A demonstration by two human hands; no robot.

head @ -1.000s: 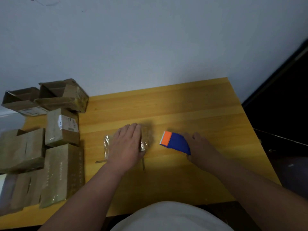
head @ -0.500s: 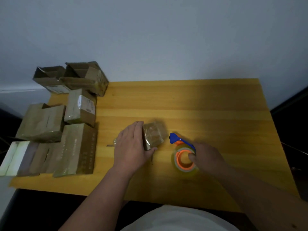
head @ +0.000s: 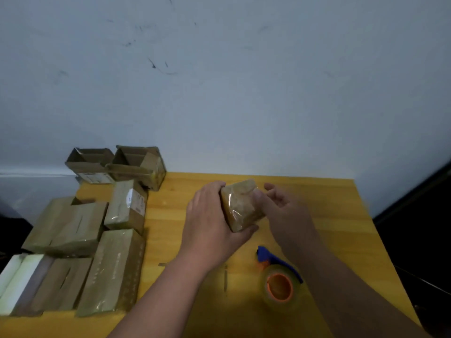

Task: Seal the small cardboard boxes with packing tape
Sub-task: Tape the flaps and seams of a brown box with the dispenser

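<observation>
While the left hand (head: 210,225) grips a small box (head: 241,206) from its left side, fingers curled over the far edge and thumb under the near corner, the right hand (head: 280,208) touches the box's right side with its thumb, the other fingers loosely curled and apart from it. The box, glossy with tape, is tilted above the middle of the bench (head: 341,215). A tape dispenser (head: 278,281) with an orange core and blue handle lies near the right forearm. More boxes (head: 97,230) crowd the bench's left end, two of them open by the wall (head: 219,81).
</observation>
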